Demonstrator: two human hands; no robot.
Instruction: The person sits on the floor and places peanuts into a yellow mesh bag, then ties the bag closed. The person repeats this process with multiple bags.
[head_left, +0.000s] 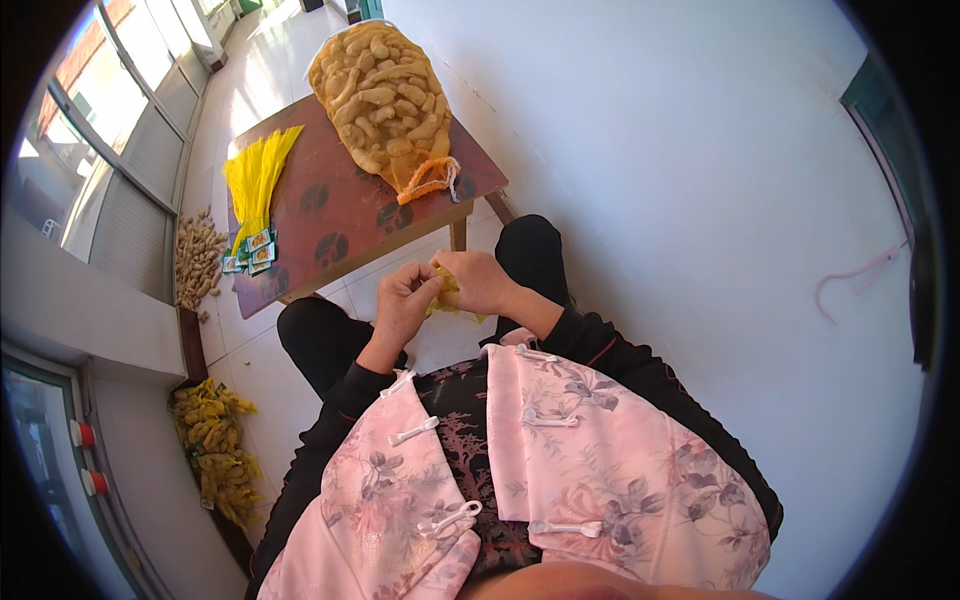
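My left hand (405, 304) and my right hand (480, 283) meet in front of my knees, just short of the low table. Both pinch a crumpled yellow mesh bag (448, 291) between them; its lower edge hangs below my fingers. The rest of it is hidden by the hands. On the table lies a fanned stack of flat yellow mesh bags (257, 180), with small green and white labels (260, 253) at the near end. Beside it rests a full orange mesh sack (390, 101) of tan, knobbly produce; its gathered orange mouth (429, 178) points towards me.
The reddish-brown wooden table (300, 225) bears dark prints. Left of it, a loose heap of tan produce (199, 259) lies on the tiled floor. Filled yellow mesh bags (217, 450) are piled by the left wall. A white wall (675, 187) runs along the right.
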